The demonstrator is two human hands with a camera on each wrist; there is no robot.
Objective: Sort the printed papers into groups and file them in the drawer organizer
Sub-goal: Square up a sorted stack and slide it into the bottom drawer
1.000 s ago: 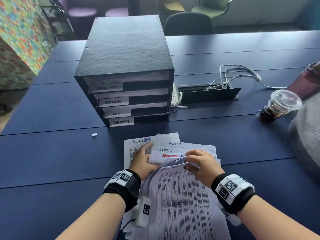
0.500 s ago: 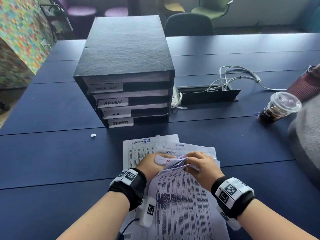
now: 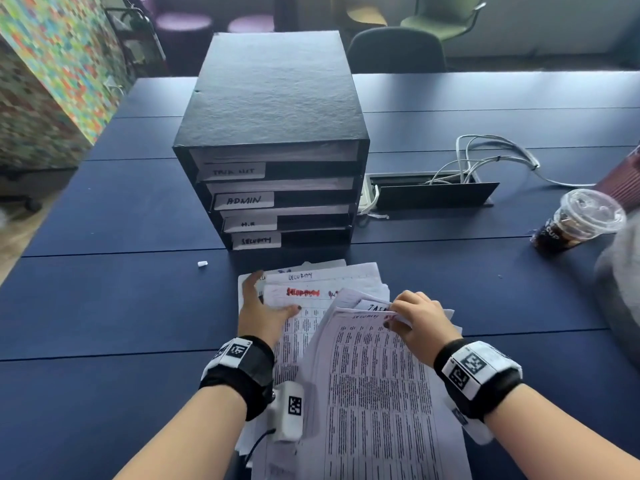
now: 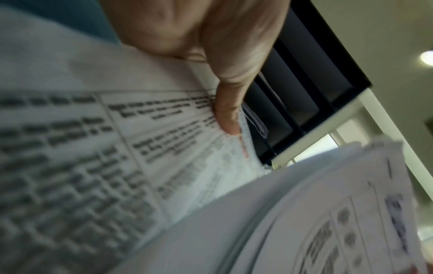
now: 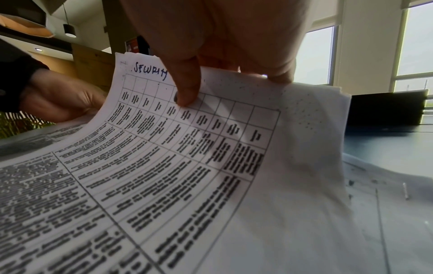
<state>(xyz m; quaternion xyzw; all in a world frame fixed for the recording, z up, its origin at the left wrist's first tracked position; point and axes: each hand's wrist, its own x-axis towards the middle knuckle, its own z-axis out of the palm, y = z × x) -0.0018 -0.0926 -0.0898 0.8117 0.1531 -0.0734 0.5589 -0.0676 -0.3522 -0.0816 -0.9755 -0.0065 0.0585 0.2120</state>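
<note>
Presently, my right hand (image 3: 417, 318) pinched the lifted sheets' (image 3: 374, 393) far edge | my left hand (image 3: 263, 315), fingers apart, pressed flat on the papers (image 3: 322, 289) beside it.

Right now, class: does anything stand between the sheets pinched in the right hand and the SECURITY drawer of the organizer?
Nothing visible blocks the way. The right hand pinches the top edge of the lifted sheets; beyond them lie only other loose papers flat on the table, up to the SECURITY drawer, the organizer's lowest. The left hand rests off to the side.
</note>
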